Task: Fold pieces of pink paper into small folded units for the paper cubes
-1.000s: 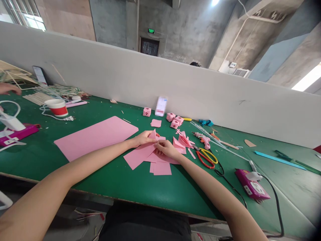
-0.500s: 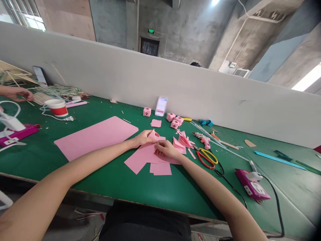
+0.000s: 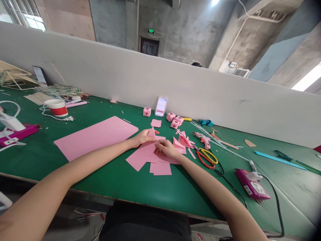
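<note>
Concrete walls are seen beyond a pale partition, by which the far side of a green tabletop is bounded. Near the middle, a pink paper strip is pinched by the left grip, its far end raised to a point. Against the same strip the right grip is curled; whether the paper is pinched there cannot be told. Small pink sheets are overlapped just nearer. To the left, a large pink sheet is laid flat. At the far side, a phone is propped between one pink box and three clustered ones. To the right, scissors are placed beside paper scraps.
</note>
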Demonstrator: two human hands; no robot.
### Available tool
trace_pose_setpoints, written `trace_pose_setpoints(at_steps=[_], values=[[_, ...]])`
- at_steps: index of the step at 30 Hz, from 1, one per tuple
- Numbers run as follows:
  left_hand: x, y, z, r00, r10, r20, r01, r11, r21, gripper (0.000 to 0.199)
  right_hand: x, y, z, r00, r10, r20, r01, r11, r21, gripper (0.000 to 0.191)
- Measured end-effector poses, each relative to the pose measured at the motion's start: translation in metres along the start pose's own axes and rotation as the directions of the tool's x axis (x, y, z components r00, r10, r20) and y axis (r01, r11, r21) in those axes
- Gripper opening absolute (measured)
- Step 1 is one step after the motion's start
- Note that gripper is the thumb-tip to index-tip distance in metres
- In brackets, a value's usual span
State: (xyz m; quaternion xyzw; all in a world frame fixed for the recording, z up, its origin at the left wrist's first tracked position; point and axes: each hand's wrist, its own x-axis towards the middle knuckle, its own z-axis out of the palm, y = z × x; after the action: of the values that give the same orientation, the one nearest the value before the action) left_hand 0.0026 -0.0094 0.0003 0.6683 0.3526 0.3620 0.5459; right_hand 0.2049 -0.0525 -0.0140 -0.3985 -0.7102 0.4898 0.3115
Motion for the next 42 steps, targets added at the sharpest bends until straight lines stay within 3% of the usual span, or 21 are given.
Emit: trace_pose_setpoints(at_steps=[16, 24, 42], values=[[0.001, -0.002, -0.001, 0.999, -0.051, -0.004, 0.051, 0.998, -0.037, 0.067, 0.000, -0.003, 0.001, 1.000, -0.001, -0.016, 0.002, 1.000, 0.023, 0.030], [-0.002, 0.005, -0.001, 0.997, -0.063, 0.045, 0.065, 0.997, -0.036, 0.072, -0.001, -0.003, 0.000, 1.000, -0.014, -0.020, 0.014, 1.000, 0.005, 0.028], [0.003, -0.007, -0.003, 0.999, -0.031, 0.031, 0.033, 0.997, -0.064, 0.062, -0.001, -0.003, 0.001, 1.000, -0.003, -0.011, 0.004, 0.999, 0.032, 0.030]])
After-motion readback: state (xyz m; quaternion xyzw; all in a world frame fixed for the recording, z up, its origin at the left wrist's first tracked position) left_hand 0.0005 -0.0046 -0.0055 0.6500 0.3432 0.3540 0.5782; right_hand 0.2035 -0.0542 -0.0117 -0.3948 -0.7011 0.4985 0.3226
